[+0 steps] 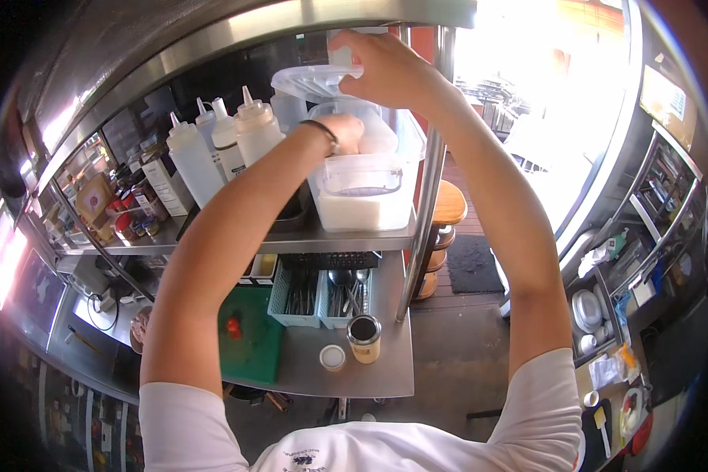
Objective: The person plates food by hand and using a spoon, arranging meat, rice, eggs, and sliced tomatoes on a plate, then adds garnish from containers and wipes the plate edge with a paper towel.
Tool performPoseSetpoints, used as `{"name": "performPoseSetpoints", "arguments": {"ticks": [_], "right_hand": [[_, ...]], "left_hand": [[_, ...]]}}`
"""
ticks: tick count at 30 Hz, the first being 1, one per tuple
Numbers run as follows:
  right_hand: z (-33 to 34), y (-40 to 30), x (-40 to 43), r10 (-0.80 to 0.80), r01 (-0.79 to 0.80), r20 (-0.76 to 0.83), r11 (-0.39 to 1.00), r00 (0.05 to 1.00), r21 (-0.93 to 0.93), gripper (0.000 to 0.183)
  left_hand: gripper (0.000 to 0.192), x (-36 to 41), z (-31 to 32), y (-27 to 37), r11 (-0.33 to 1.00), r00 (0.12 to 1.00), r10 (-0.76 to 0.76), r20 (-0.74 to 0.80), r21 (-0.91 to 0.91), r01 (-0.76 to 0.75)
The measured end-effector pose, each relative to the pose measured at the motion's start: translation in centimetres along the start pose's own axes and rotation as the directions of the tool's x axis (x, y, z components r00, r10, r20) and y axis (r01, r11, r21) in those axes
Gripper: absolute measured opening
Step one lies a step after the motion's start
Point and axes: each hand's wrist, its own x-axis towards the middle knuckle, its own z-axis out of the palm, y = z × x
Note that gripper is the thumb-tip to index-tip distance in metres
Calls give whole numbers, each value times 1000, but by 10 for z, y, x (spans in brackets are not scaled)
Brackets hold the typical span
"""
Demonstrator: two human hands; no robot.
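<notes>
On the upper steel shelf stands a translucent plastic container (pixel 363 206) with white contents in its lower part. My left hand (pixel 343 133) reaches into its opening; the fingers are hidden, so any hold cannot be told. Above it, my right hand (pixel 377 68) is at the edge of a raised, tilted clear plastic lid (pixel 310 81), thumb near the rim and fingers spread; whether it grips the lid is unclear. Plastic squeeze bottles (pixel 253 130) stand left of the container. On the counter below, an open jar (pixel 364 342) with dark contents stands beside a white round lid (pixel 332 357).
A steel post (pixel 429 177) rises at the shelf's right end. Blue baskets (pixel 295 298) of cutlery and a green cutting board (pixel 251 336) with red food pieces lie on the lower counter. Spice jars (pixel 124 221) crowd the shelf's left. Wooden stools (pixel 448 203) stand beyond the post.
</notes>
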Motion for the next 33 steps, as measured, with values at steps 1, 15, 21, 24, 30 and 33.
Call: {"name": "performPoseSetpoints", "arguments": {"ticks": [1, 15, 21, 24, 30, 33], "right_hand": [[1, 2, 0, -1, 0, -46, 1000, 999, -6, 44], [-12, -40, -35, 179, -182, 306, 983, 935, -19, 43], [-5, -45, -84, 177, -138, 534, 984, 827, -112, 44], [-16, -112, -124, 225, -234, 64, 950, 972, 209, 59], [82, -297, -280, 277, -219, -45, 840, 960, 497, 53], [68, -348, -374, 729, -594, -265, 675, 632, 439, 43]], "left_hand": [[33, -17, -9, 2, 1000, 994, 11, -104, 19, -9], [34, -277, 25, 5, 833, 429, -553, -714, -491, 257], [54, -307, 131, -9, 306, 234, -894, -383, -902, -305], [55, -317, 181, 25, 856, 397, -512, -762, -493, 158], [56, -293, 281, 225, 209, 749, -492, -443, -896, -393], [50, -309, 264, 284, -281, 962, -159, -223, -924, -261]]}}
